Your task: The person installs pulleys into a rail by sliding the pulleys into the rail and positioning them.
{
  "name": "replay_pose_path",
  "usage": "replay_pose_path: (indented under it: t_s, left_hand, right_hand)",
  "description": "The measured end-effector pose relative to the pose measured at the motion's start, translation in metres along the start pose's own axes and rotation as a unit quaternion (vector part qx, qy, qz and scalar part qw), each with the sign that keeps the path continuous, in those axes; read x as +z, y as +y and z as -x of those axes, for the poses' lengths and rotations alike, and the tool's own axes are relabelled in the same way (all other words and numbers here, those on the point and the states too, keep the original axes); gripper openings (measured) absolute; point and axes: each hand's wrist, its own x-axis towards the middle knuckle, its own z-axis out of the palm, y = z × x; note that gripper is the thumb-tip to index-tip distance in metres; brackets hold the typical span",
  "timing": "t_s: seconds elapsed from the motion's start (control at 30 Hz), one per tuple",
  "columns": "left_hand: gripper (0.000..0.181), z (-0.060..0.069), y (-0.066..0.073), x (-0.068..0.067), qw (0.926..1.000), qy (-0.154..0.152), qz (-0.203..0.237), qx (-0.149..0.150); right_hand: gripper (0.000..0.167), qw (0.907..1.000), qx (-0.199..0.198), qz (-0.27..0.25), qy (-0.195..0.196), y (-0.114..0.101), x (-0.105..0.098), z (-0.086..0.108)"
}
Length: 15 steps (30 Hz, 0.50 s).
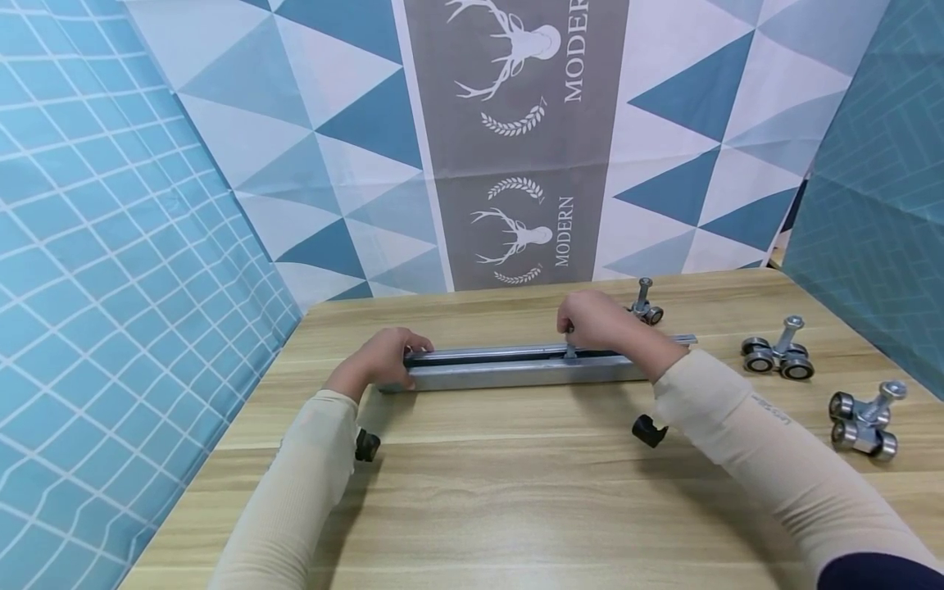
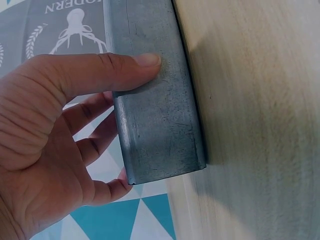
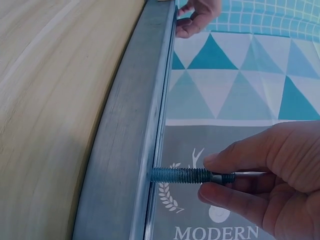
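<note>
A grey metal rail [image 1: 501, 374] with a slot along its top lies across the table. My left hand [image 1: 383, 358] grips its left end; in the left wrist view the left hand [image 2: 65, 125] has its thumb on the front face and its fingers behind. A threaded bolt [image 3: 182, 175] stands up out of the slot, right of the rail's middle. My right hand [image 1: 597, 321] pinches the top of that bolt; in the right wrist view the right hand [image 3: 270, 175] holds it between thumb and fingers. Whatever the bolt carries inside the rail is hidden.
Roller trolleys with upright bolts stand at the right: one behind the rail [image 1: 645, 303], one farther right [image 1: 778, 352], one nearer the right edge [image 1: 864, 422]. Two black pieces lie in front of the rail, one at left [image 1: 366, 445] and one at right [image 1: 649, 430].
</note>
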Motion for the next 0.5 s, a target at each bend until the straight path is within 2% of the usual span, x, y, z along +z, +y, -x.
replay_pose_path:
  t_s: [0.5]
  left_hand:
    - [0.062,0.0006,0.0007,0.0003,1.0000,0.000,0.004,-0.008]
  right_hand:
    - [0.026,0.9998,-0.019,-0.004,0.001,-0.0085,0.0050,-0.0084]
